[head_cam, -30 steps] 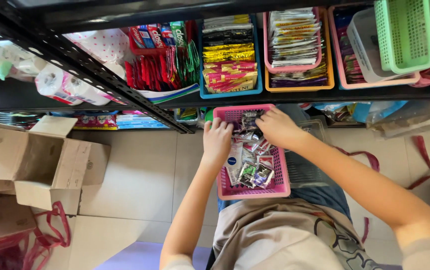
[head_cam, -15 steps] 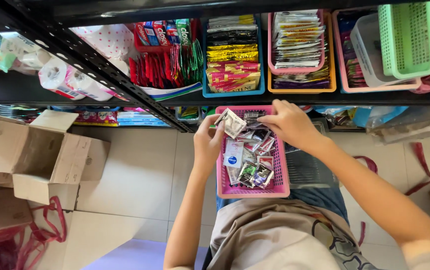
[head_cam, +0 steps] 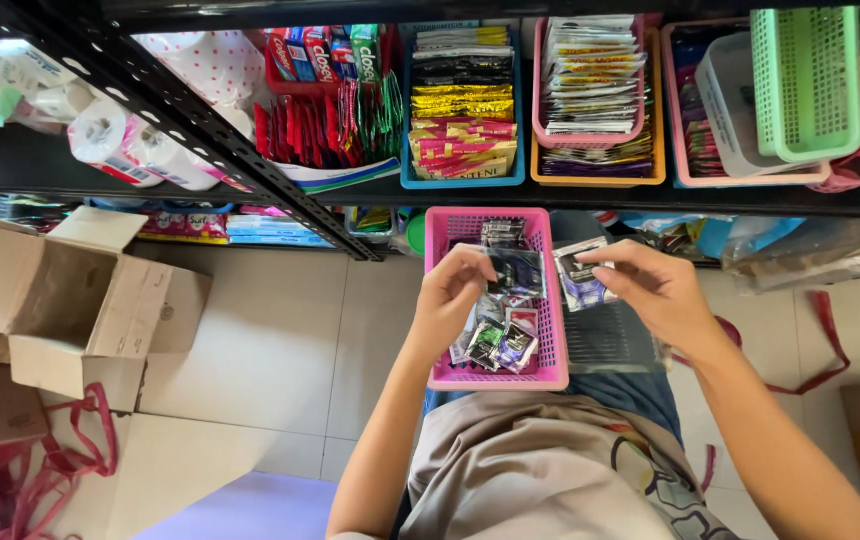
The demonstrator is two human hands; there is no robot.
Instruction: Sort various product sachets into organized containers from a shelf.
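Hands (head_cam: 550, 290) now apart, sachets (head_cam: 582, 278) lifted

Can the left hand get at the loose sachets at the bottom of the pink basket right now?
Probably yes. The left hand is over the pink basket, which is open-topped, and the loose sachets lie uncovered just below it. It already pinches a dark sachet, though.

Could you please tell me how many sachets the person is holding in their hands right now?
2: a dark sachet in the left hand over the pink basket, a pale sachet in the right hand. More could be hidden behind fingers.
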